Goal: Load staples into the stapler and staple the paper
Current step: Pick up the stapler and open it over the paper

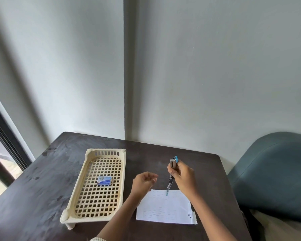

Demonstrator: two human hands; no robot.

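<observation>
My right hand grips a small metal stapler with light-blue trim, held upright above the table, its pusher rod hanging down toward the paper. The white paper, printed with rows of small marks, lies flat near the table's front edge, below both hands. My left hand hovers just left of the stapler with fingers loosely curled; whether it pinches anything is too small to tell. A small blue staple box lies closed in the cream lattice tray to the left.
The dark wooden table stands against a grey wall corner. A blue-grey padded chair sits to the right of the table. A dark window or door frame runs along the far left.
</observation>
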